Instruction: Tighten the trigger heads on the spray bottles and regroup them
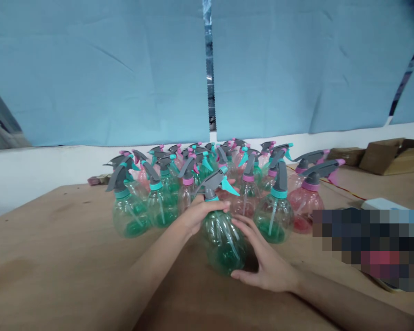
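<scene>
1. A blue sheet [124,69] spans the background.
2. Below it stretches a wooden table [72,257].
3. On the table stands a cluster of spray bottles, some green, some pink, among them a green-tinted bottle [274,218] near the right hand.
4. A cardboard box [382,158] sits towards the far right.
5. The held spray bottle [224,241] is at the near edge of the cluster, tilted between both hands. Its clear, ribbed body looks like thin plastic: probably light, a little springy and slick, likelier to dent than shatter.
6. The right hand [267,269] cups the lower right side, fingers spread above and thumb apart near the base; how firmly it presses, I cannot tell.
7. The left hand [196,216] grips the neck, thumb side across the front; the fingers behind are hidden.
8. The turquoise trigger [230,186] seems the weak part, best left unloaded.
9. The turquoise collar [212,198] likely marks the stiffest hold: grip just beneath it, supporting the round belly.
</scene>
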Demonstrator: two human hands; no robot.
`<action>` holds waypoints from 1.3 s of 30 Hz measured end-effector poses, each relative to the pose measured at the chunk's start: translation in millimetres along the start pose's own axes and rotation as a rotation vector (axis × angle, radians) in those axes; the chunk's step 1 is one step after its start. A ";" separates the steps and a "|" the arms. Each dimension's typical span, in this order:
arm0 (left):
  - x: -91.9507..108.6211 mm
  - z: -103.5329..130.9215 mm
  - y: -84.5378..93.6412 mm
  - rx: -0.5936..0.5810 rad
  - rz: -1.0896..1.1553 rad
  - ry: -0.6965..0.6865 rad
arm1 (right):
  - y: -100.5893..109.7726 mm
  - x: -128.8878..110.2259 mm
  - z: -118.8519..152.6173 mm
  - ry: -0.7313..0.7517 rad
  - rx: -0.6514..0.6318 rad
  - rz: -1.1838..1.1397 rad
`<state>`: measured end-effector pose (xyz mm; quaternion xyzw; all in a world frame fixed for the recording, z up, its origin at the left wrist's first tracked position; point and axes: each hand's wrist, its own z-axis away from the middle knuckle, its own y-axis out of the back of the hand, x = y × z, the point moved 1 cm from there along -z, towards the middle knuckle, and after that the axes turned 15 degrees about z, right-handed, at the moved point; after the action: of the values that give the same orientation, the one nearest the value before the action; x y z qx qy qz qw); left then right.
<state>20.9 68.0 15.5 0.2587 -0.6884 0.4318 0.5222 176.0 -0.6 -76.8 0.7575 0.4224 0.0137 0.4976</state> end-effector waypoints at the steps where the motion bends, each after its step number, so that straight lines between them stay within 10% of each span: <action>1: 0.3 -0.5 -0.9 -0.002 -0.007 0.002 | 0.2 0.2 0.0 0.002 0.000 -0.006; 39: 1.2 -0.3 -10.6 0.143 -0.037 0.003 | 1.6 -0.4 -1.7 0.017 -0.010 -0.024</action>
<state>29.3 63.1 20.2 0.3074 -0.6501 0.4705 0.5114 176.0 0.2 -74.6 0.7498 0.4355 0.0162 0.4979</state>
